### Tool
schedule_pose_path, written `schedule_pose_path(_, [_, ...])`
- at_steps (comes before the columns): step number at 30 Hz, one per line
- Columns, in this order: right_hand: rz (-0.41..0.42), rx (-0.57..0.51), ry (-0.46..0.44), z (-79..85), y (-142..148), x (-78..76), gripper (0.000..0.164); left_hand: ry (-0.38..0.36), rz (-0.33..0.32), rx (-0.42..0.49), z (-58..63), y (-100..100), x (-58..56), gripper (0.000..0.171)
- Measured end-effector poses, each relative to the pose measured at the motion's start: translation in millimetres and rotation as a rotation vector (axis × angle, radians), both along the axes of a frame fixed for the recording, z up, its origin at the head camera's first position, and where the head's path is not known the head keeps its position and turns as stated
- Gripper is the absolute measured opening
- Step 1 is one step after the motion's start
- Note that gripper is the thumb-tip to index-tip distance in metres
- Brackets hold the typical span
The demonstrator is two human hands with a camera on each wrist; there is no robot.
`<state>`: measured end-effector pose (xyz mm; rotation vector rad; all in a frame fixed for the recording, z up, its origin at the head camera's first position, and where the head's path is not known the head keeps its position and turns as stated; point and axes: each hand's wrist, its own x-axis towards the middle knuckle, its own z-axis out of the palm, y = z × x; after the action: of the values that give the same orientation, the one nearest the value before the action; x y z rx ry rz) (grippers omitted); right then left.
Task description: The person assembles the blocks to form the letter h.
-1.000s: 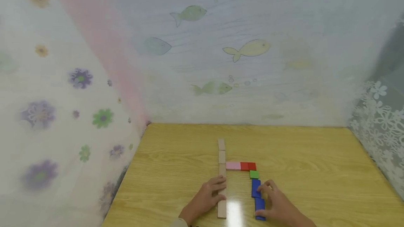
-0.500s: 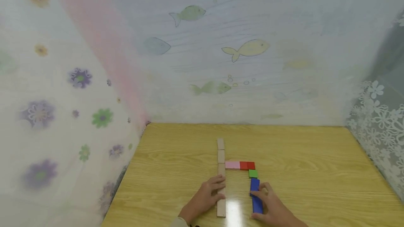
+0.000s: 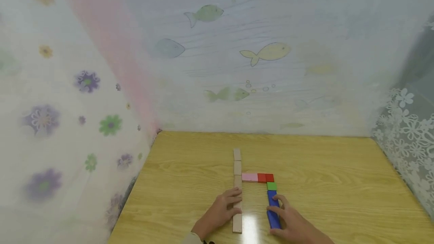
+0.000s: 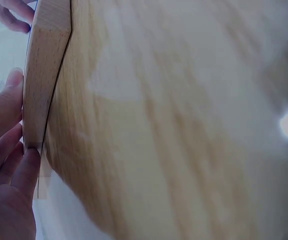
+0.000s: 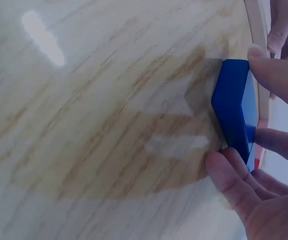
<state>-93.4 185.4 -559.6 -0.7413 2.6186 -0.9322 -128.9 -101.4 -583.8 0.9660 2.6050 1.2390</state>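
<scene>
A straight column of plain wooden blocks (image 3: 237,223) runs away from me on the table. My left hand (image 3: 220,208) rests on its near half, fingers over the top and against the side. From the column, a pink block (image 3: 249,177) and two red blocks (image 3: 266,177) extend right, with a green block (image 3: 272,186) below their end. Two blue blocks (image 3: 273,220) continue toward me in a line from the green one. My right hand (image 3: 291,221) holds the nearer blue block (image 5: 231,100), thumb at its near end, with fingers along its side and on top.
The wood-grain table (image 3: 190,161) meets a back wall (image 3: 210,116) painted with fish. A flower-patterned wall (image 3: 68,142) stands on the left, and a white lace-like flower pattern (image 3: 411,131) borders the right.
My right hand has pushed the blue blocks left and slightly away from me, so the farther one now sits beneath the green block. My left hand has stayed on the wooden column.
</scene>
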Motion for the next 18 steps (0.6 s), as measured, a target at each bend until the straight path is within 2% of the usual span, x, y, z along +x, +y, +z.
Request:
schedule_pose_path(8, [-0.028,-0.043,0.065,-7.9,-2.2,5.3,0.06,0.021,-0.004,0.002,0.6,1.8,0.2,0.041])
schedule_pose_path(18, [-0.091,-0.065,0.051,-9.3,-0.5,9.8,0.059,0.022,0.005,-0.011,-1.0,1.9,-1.7,0.041])
